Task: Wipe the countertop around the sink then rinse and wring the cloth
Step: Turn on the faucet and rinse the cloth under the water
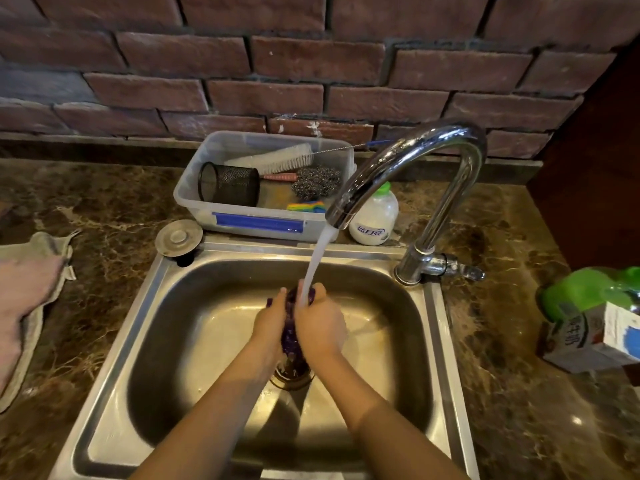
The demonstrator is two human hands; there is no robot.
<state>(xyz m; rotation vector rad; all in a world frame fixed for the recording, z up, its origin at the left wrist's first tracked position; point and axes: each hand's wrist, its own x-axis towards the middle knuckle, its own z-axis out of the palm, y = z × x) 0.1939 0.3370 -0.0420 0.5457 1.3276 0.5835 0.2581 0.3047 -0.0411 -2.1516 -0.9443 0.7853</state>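
Nearest us, over the drain of the steel sink (pixel 114 344), our left hand (pixel 269 320) and right hand (pixel 320 327) press together with fingers clenched around the purple cloth (pixel 289 336), which hangs bunched between the palms above the basin floor. Water (pixel 317 263) falls from the chrome faucet (pixel 408 157) onto the top of the cloth and our fingertips. Beyond, on the marble countertop (pixel 114 202), stand a clear plastic bin (pixel 194 192) of brushes and scourers and, just beside it, a white bottle (pixel 375 218).

Head view, steeply down, close above sink (pixel 437 341)
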